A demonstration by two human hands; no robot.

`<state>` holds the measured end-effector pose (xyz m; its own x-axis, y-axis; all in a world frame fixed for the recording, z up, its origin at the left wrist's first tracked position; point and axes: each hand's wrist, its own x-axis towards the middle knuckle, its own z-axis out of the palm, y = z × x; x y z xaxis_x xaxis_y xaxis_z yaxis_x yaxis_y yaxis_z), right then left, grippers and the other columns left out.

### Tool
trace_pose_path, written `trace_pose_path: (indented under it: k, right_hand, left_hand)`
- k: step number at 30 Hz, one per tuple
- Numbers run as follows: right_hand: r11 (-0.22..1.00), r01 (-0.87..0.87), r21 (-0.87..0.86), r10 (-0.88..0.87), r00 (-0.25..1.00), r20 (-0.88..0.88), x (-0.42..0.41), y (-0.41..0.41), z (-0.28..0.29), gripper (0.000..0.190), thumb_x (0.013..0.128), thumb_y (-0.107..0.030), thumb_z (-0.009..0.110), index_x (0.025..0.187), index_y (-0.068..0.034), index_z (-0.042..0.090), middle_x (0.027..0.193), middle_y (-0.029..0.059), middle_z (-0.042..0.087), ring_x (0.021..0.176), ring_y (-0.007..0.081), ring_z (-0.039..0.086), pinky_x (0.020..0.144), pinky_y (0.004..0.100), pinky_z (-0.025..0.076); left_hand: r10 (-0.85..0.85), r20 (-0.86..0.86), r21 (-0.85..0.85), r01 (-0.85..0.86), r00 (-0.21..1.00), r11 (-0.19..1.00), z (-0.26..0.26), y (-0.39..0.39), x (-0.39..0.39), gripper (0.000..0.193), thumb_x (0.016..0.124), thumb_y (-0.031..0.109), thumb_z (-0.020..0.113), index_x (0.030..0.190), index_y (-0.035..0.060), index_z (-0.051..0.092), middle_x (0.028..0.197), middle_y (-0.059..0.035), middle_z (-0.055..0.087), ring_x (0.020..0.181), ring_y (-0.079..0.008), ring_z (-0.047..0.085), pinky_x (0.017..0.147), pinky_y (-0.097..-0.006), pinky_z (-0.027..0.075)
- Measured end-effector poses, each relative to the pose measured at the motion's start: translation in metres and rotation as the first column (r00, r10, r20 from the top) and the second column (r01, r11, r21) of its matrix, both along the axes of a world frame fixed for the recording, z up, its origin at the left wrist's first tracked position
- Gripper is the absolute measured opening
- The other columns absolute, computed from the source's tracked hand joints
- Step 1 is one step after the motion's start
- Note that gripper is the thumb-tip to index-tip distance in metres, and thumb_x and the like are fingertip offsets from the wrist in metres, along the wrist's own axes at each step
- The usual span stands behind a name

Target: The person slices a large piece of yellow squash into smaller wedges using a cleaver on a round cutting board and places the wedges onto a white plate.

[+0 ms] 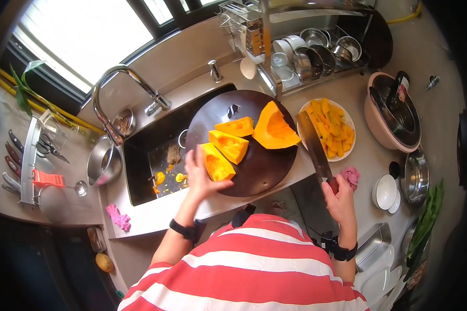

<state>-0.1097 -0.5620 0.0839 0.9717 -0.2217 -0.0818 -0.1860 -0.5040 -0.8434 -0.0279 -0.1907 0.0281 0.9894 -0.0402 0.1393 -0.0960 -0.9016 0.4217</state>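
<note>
My left hand (202,177), fingers spread, touches the outer side of a pumpkin piece (218,162) at the left edge of a round dark cutting board (264,175). Two more pieces, a middle one (229,145) and an upper one (234,126), lie beside it, and a larger pumpkin wedge (275,126) rests at the board's right. My right hand (338,200) grips the red handle of a cleaver (315,145), its blade pointing up and left between the board and a white plate (353,145) of cut pumpkin strips (330,126).
The board lies partly over a black sink (140,194) with pumpkin scraps in it. A chrome faucet (128,70) arches over the sink. A dish rack (323,79) stands behind; a pink basin (381,132), white bowl (385,191) and pink cloth (350,177) are at right.
</note>
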Motion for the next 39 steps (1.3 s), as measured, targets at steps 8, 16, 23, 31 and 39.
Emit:
trace_pose_path:
  k: [8,16,23,31,39]
  right_hand:
    - [1.0,0.022,0.005,-0.021,0.999,-0.027,0.002,0.031,0.002,0.027,0.09,-0.024,0.065,0.087,0.0,0.054,0.061,0.0116,0.05,0.055,0.0224,0.047,0.054,0.0356,0.039]
    - [0.993,0.032,-0.111,-0.027,0.999,0.046,-0.005,0.036,-0.002,0.023,0.092,-0.024,0.062,0.087,-0.004,0.052,0.058,-0.0016,0.049,0.044,0.0065,0.046,0.04,0.023,0.036]
    - [0.986,0.162,-0.039,-0.163,0.986,-0.021,-0.011,0.038,0.007,0.026,0.089,-0.023,0.065,0.085,0.0,0.054,0.06,0.0081,0.048,0.055,0.0172,0.044,0.053,0.0335,0.038]
    - [0.972,0.235,0.004,-0.235,0.97,-0.056,-0.019,0.034,0.014,0.025,0.09,-0.022,0.065,0.084,0.0,0.054,0.059,0.0059,0.048,0.055,0.0144,0.043,0.052,0.0316,0.037]
    - [0.967,0.252,0.036,-0.252,0.968,-0.003,-0.04,0.027,0.011,0.025,0.09,-0.022,0.065,0.086,0.0,0.055,0.059,0.0084,0.05,0.054,0.0173,0.045,0.052,0.0331,0.039]
  left_hand:
    - [-0.065,0.154,0.155,0.041,0.986,0.987,-0.03,-0.03,0.015,0.087,0.06,0.041,0.085,0.138,0.0286,0.049,0.153,-0.0218,0.011,0.132,-0.0508,0.02,0.103,-0.0566,0.033]
    - [-0.183,0.281,0.121,0.155,0.942,0.981,-0.043,-0.006,0.098,0.075,0.059,0.031,0.085,0.128,0.0297,0.058,0.146,-0.0211,0.025,0.132,-0.0529,0.021,0.108,-0.0577,0.031]
    - [-0.364,0.138,0.024,0.365,0.921,0.931,-0.021,0.01,0.135,0.088,0.051,0.038,0.09,0.132,0.0294,0.056,0.151,-0.0224,0.023,0.139,-0.0499,0.014,0.113,-0.057,0.021]
    - [-0.563,-0.115,-0.344,0.499,0.818,0.795,0.052,-0.047,0.124,0.075,0.074,0.039,0.078,0.136,0.0072,0.049,0.145,-0.0254,0.036,0.132,-0.0407,0.04,0.108,-0.0417,0.035]
    - [-0.5,-0.108,-0.35,0.438,0.859,0.828,0.008,-0.148,0.178,0.066,0.077,0.029,0.074,0.134,0.0077,0.048,0.131,-0.0225,0.05,0.119,-0.0407,0.05,0.099,-0.0433,0.043]
